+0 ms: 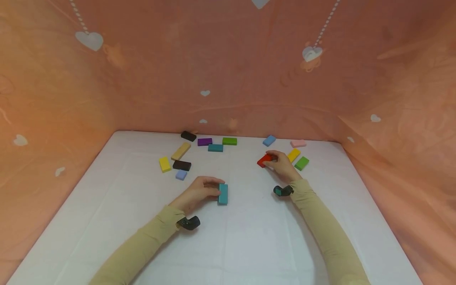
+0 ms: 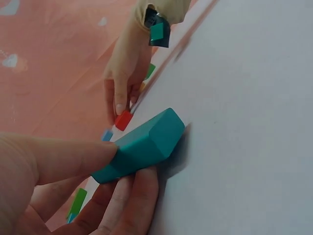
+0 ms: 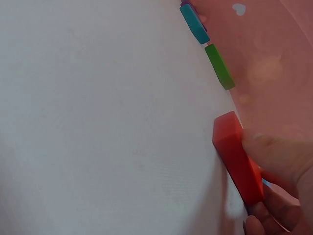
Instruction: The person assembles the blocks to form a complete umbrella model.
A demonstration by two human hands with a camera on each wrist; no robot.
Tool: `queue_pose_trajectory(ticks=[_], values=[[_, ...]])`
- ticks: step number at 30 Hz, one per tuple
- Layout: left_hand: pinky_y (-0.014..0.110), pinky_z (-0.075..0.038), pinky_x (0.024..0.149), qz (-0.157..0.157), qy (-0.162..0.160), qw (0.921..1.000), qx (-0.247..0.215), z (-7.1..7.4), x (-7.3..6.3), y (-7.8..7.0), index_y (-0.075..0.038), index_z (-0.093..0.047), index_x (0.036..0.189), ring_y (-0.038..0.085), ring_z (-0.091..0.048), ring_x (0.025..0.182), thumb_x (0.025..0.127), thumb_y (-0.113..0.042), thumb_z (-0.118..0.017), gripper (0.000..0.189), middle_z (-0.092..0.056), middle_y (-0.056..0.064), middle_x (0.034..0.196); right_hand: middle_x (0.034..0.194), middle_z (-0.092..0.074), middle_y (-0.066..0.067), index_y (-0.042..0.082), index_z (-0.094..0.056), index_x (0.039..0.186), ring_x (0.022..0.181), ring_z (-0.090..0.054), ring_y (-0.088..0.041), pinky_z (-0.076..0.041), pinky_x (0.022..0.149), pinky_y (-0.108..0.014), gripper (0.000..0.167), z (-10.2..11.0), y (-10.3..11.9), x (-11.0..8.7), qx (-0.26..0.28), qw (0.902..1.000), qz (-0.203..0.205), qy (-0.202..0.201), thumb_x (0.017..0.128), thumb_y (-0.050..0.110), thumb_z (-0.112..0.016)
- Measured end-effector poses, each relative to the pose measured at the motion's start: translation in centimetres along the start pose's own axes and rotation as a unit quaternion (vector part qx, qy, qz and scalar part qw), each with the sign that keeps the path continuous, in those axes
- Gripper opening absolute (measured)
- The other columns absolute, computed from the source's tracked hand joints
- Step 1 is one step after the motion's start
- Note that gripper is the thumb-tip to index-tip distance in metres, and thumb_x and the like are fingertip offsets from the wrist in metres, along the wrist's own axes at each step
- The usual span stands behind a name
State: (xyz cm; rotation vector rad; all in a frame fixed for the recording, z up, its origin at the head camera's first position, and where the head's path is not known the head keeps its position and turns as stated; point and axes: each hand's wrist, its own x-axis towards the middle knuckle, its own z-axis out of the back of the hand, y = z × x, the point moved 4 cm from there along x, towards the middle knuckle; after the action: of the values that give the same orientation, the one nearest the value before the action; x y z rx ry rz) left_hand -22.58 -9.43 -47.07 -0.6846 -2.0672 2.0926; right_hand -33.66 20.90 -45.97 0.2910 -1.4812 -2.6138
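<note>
A teal block is pinched between the thumb and fingers of my left hand, near the middle of the white table. In the left wrist view the teal block is tilted, its end face turned to the camera, with the thumb on one side and fingers beneath. Farther back on the right, my right hand grips a red block by thumb and fingers. The right wrist view shows the red block at the table surface, thumb along its side and fingertips at its far end, partly hidden.
Yellow, green, pink and blue blocks lie around the right hand. Purple, black, tan and several other blocks lie at the back left. A pink cloth hangs behind the table.
</note>
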Motion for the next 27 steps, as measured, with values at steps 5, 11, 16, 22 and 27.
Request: queue_pose_trajectory(ticks=[5,11,16,22,27], values=[[0.033,-0.048,0.093,0.007,-0.011,0.9994,0.032,-0.23,-0.10,0.20,-0.009,-0.067,0.118,0.022,-0.052,0.115,0.086,-0.003,-0.069,0.033,-0.058,0.007,0.127,0.133,-0.045,-0.015,0.004,-0.046,0.139,0.113,-0.041,-0.030,-0.040,0.099,-0.038,0.053,-0.01,0.04,0.08,0.002,0.9999,-0.009,0.005,0.092,0.015,-0.066],[0.033,-0.050,0.090,0.014,-0.031,0.9981,0.051,-0.31,-0.29,0.51,-0.009,-0.067,0.117,0.019,-0.058,0.104,0.083,-0.003,-0.072,0.035,-0.059,0.006,0.125,0.132,-0.046,-0.015,0.005,-0.046,0.139,0.113,-0.041,-0.031,-0.040,0.099,-0.039,0.050,0.01,0.14,0.07,-0.007,0.9999,-0.008,0.007,0.092,0.015,-0.065],[0.032,-0.052,0.088,0.018,-0.046,0.9968,0.063,-0.42,-0.51,0.42,-0.007,-0.065,0.118,0.018,-0.062,0.099,0.083,-0.001,-0.072,0.036,-0.061,0.008,0.121,0.133,-0.045,-0.015,0.006,-0.046,0.139,0.114,-0.041,-0.031,-0.039,0.101,-0.040,0.051,0.01,0.13,0.00,-0.006,0.9999,-0.013,0.008,0.092,0.015,-0.065],[0.032,-0.054,0.083,0.001,-0.061,0.9940,0.091,-0.62,-0.76,-0.03,-0.003,-0.064,0.116,0.020,-0.066,0.092,0.082,0.002,-0.071,0.034,-0.065,0.009,0.112,0.133,-0.045,-0.015,0.007,-0.046,0.139,0.115,-0.041,-0.031,-0.039,0.102,-0.040,0.051,-0.01,0.39,-0.22,-0.002,0.9998,-0.019,0.009,0.092,0.014,-0.065],[0.031,-0.054,0.081,-0.010,-0.081,0.9861,0.145,-0.79,-0.92,-0.44,-0.004,-0.067,0.114,0.017,-0.066,0.088,0.082,-0.002,-0.073,0.032,-0.068,0.007,0.106,0.134,-0.044,-0.015,0.007,-0.046,0.139,0.116,-0.040,-0.031,-0.038,0.102,-0.041,0.051,0.01,0.63,-0.40,0.008,0.9996,-0.024,0.010,0.093,0.014,-0.065]])
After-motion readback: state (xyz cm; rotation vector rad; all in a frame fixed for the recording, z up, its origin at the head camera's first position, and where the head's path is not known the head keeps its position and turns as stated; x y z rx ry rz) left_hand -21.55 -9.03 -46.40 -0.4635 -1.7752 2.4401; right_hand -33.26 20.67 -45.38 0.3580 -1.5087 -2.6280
